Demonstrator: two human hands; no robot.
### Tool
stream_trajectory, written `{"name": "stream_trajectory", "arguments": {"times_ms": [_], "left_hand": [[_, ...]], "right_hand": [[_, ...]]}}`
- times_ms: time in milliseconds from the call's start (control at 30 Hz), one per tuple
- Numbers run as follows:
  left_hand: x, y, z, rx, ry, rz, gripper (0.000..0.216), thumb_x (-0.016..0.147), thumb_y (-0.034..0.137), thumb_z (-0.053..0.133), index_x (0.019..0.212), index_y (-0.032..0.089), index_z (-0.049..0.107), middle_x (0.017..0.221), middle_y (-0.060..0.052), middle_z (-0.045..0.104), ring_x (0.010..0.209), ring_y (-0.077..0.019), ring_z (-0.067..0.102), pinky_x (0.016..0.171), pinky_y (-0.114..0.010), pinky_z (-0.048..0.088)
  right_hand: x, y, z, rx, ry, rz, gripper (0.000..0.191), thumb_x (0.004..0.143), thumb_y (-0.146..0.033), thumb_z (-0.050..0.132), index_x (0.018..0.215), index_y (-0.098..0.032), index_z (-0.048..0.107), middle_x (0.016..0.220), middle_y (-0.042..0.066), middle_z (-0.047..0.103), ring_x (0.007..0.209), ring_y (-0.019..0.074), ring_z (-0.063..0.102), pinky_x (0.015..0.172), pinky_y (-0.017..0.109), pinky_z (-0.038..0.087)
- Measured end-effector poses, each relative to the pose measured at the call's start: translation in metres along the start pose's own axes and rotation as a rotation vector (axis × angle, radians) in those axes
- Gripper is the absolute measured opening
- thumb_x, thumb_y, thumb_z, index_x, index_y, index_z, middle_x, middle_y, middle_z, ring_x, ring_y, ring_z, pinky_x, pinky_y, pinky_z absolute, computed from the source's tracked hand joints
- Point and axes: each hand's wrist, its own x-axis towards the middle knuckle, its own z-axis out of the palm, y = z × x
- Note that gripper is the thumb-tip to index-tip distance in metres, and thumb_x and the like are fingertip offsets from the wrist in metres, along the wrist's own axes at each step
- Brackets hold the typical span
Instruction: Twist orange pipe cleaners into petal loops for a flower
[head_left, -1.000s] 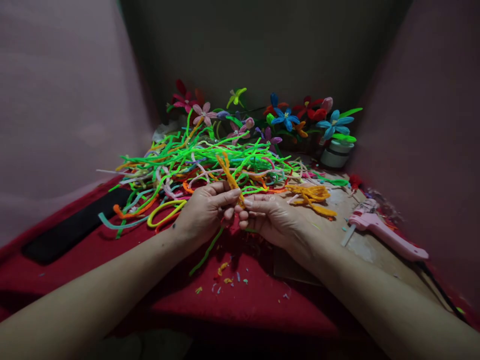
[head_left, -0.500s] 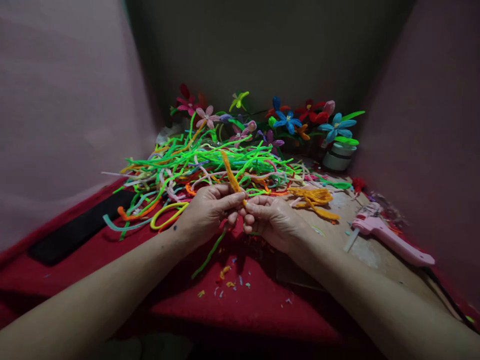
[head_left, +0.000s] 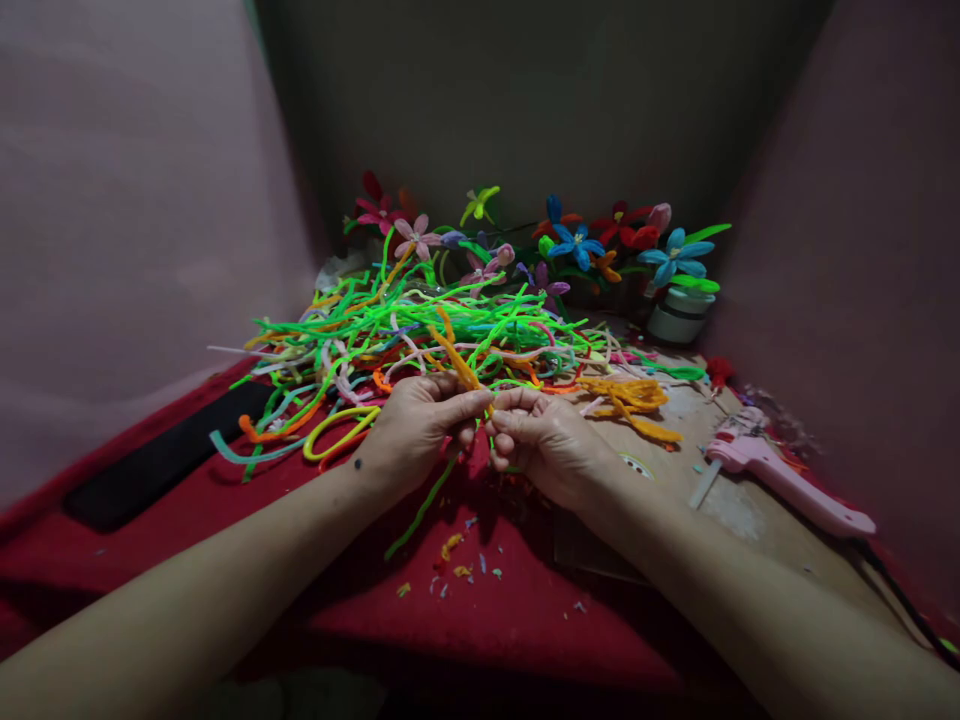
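Observation:
My left hand (head_left: 416,425) and my right hand (head_left: 544,440) meet over the red cloth, fingers pinched together. Between them they grip an orange pipe cleaner piece (head_left: 454,352) that sticks up and back from the fingertips. A green pipe cleaner stem (head_left: 420,508) hangs down below my left hand toward the cloth. Just behind the hands lies a big tangled pile of pipe cleaners (head_left: 390,325), mostly bright green with pink, orange and yellow.
Finished pipe-cleaner flowers (head_left: 577,240) stand along the back by a white jar (head_left: 679,315). Orange pieces (head_left: 630,400) lie right of the hands. A pink glue gun (head_left: 780,480) rests at the right on a board. A black strip (head_left: 157,455) lies left. Small clippings (head_left: 457,570) dot the red cloth.
The orange piece has tilted lower and turned a little between the fingers. Both hands have stayed together in nearly the same place.

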Motion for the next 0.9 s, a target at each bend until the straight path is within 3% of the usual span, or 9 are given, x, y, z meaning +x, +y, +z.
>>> {"name": "stream_trajectory", "arguments": {"times_ms": [167, 300, 467, 633, 900], "left_hand": [[-0.0039, 0.0028, 0.0022, 0.146, 0.037, 0.022, 0.021, 0.076, 0.027, 0.062, 0.062, 0.012, 0.056, 0.044, 0.004, 0.049, 0.035, -0.0036, 0.039, 0.034, -0.016, 0.026], [-0.0057, 0.0041, 0.0015, 0.221, 0.061, 0.057, 0.019, 0.076, 0.026, 0.061, 0.064, 0.012, 0.056, 0.046, 0.005, 0.046, 0.038, -0.0027, 0.035, 0.034, -0.016, 0.023], [-0.0045, 0.0023, -0.0016, 0.135, 0.073, 0.027, 0.023, 0.075, 0.028, 0.064, 0.063, 0.013, 0.052, 0.045, 0.007, 0.036, 0.038, -0.0017, 0.028, 0.035, -0.017, 0.018], [-0.0034, -0.0003, -0.0018, 0.021, 0.016, -0.02, 0.021, 0.075, 0.028, 0.064, 0.067, 0.014, 0.05, 0.048, 0.007, 0.038, 0.039, -0.002, 0.027, 0.037, -0.018, 0.016], [-0.0073, 0.0016, 0.0026, 0.067, 0.023, 0.01, 0.023, 0.076, 0.03, 0.062, 0.065, 0.014, 0.049, 0.047, 0.007, 0.039, 0.039, -0.002, 0.029, 0.037, -0.016, 0.019]], "right_hand": [[-0.0015, -0.0027, 0.0026, -0.045, -0.006, 0.003, 0.022, 0.065, -0.019, 0.072, 0.081, -0.013, 0.059, 0.057, -0.002, 0.059, 0.045, 0.0065, 0.052, 0.046, 0.021, 0.049], [-0.0025, -0.0042, 0.003, -0.032, 0.0, 0.047, 0.019, 0.063, -0.019, 0.075, 0.074, -0.01, 0.062, 0.057, -0.001, 0.058, 0.046, 0.0057, 0.051, 0.047, 0.02, 0.048], [-0.0025, -0.0035, 0.0011, 0.013, -0.034, 0.108, 0.013, 0.067, -0.016, 0.072, 0.07, -0.008, 0.062, 0.058, 0.001, 0.059, 0.046, 0.0059, 0.052, 0.045, 0.019, 0.046], [-0.0003, -0.0019, -0.0013, 0.075, -0.062, 0.178, 0.011, 0.072, -0.014, 0.067, 0.066, -0.008, 0.059, 0.056, 0.001, 0.059, 0.043, 0.0063, 0.05, 0.04, 0.018, 0.042], [-0.0015, -0.0005, -0.0009, 0.08, -0.06, 0.191, 0.01, 0.072, -0.015, 0.066, 0.066, -0.008, 0.061, 0.055, 0.001, 0.06, 0.042, 0.0072, 0.052, 0.04, 0.019, 0.042]]}}
